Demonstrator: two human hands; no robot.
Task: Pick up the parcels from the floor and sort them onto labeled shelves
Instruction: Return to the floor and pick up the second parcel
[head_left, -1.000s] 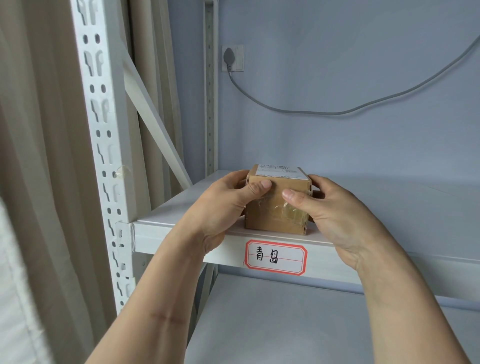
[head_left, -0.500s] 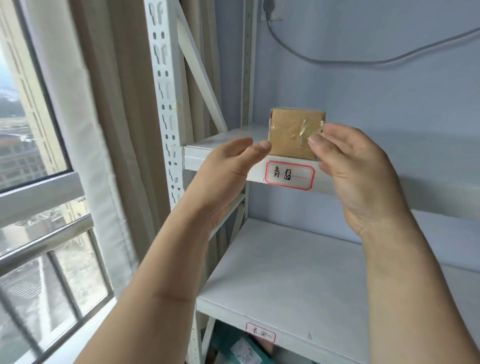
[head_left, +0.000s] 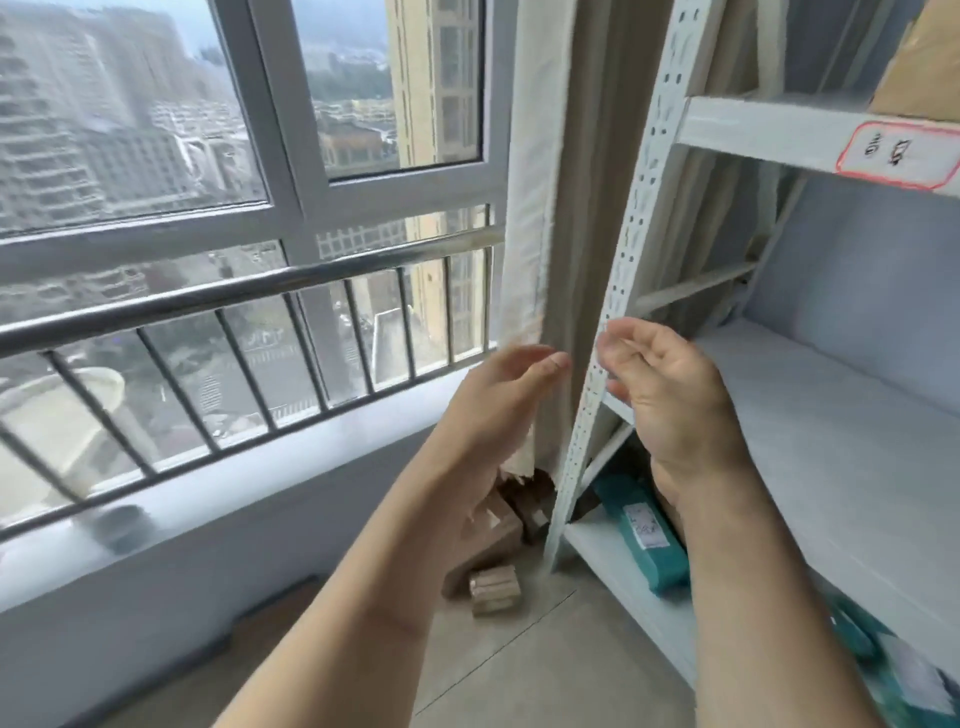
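My left hand (head_left: 493, 410) and my right hand (head_left: 670, 395) hang empty in mid-air, fingers apart, in front of the white shelf post (head_left: 613, 312). The brown cardboard parcel (head_left: 919, 62) rests on the upper shelf (head_left: 753, 124) at the top right, above a red-bordered label (head_left: 898, 156). Several brown parcels (head_left: 493, 587) lie on the floor by the foot of the post, partly hidden behind my left forearm. A teal parcel (head_left: 644, 535) lies on the lowest shelf.
A window with a metal railing (head_left: 234, 296) fills the left side, above a sill. A beige curtain (head_left: 561, 208) hangs between window and rack. The middle shelf (head_left: 831, 415) is white. More teal packets (head_left: 893, 670) lie at the lower right. The floor is tiled.
Both hands let go of the brown parcel, which stays on the labelled shelf, and dropped down and away. My view swung left and down toward the window and floor.
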